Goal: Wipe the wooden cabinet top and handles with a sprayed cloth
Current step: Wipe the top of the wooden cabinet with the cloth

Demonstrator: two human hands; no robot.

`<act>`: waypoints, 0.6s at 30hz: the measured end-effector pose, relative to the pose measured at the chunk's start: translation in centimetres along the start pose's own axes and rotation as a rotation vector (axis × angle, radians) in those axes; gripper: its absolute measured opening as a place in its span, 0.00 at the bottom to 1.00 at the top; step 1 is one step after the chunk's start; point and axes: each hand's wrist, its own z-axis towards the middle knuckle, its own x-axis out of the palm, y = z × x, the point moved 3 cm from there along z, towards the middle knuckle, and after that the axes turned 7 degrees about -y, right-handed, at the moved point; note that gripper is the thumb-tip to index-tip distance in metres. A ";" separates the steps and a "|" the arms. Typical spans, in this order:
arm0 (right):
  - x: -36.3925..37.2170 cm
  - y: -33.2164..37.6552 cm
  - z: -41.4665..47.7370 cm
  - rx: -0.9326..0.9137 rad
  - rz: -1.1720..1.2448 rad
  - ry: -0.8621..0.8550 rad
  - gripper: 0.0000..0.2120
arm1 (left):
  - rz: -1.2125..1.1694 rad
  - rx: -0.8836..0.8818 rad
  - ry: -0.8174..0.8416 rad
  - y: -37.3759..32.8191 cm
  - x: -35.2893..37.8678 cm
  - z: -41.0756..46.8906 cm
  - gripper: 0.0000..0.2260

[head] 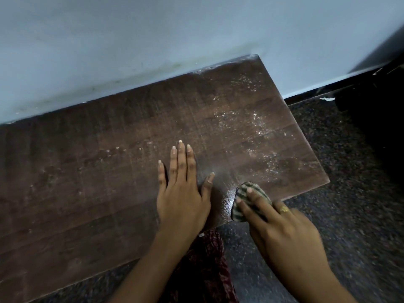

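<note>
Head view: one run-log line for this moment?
left hand: flat on cabinet top | right hand: presses striped cloth at front edge | white specks: unwiped, right side

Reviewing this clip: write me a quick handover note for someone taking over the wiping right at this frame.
Left hand: flat, palm down on the cabinet top, holding nothing.
Right hand: pressing the striped cloth onto the top near its front right edge.
Done: a wet, glossy patch beside the cloth.
Left: whitish specks across the right and back of the top; duller smudges toward the left. Handles are out of view, so their state is unknown.
</note>
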 end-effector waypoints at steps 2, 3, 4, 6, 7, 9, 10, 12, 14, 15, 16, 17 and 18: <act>0.1 -0.5 1.9 0.005 0.016 -0.011 0.18 | 0.011 0.013 0.012 0.1 -0.1 0.1 0.32; 0.2 -0.8 3.3 0.006 0.024 -0.022 0.18 | 0.016 0.021 0.018 0.1 -0.2 0.2 0.32; 0.5 -0.9 4.8 0.008 0.027 -0.031 0.17 | 0.020 0.027 0.024 0.1 -0.4 0.2 0.32; 1.0 -1.2 8.3 0.004 0.002 -0.047 0.14 | 0.022 0.034 0.032 0.2 -0.6 0.3 0.32; 1.1 -1.3 10.1 -0.001 -0.024 -0.054 0.12 | 0.026 0.035 0.037 0.2 -0.5 0.3 0.32; 1.2 -1.2 13.8 -0.004 -0.089 -0.071 0.09 | 0.037 0.034 0.033 0.3 -0.2 0.4 0.32; 1.4 -1.2 15.7 -0.005 -0.103 -0.078 0.10 | 0.047 0.039 0.025 0.3 -0.1 0.4 0.32; 1.8 -1.3 19.4 -0.005 -0.066 -0.100 0.13 | 0.068 0.050 0.010 0.2 0.3 0.4 0.31; 2.0 -1.6 22.9 0.015 -0.032 -0.121 0.14 | 0.084 0.062 -0.007 0.3 0.7 0.4 0.31; 2.2 -1.8 24.6 0.018 -0.034 -0.120 0.14 | 0.093 0.065 -0.015 0.3 0.9 0.3 0.31; 2.3 -2.0 26.1 0.021 -0.038 -0.110 0.14 | 0.099 0.065 -0.021 0.3 0.9 0.3 0.32; 2.4 -2.3 27.3 0.028 -0.036 -0.088 0.14 | 0.107 0.067 -0.024 0.3 0.9 0.3 0.32; 2.4 -2.5 28.2 0.034 -0.029 -0.070 0.15 | 0.117 0.069 -0.024 0.3 0.8 0.3 0.32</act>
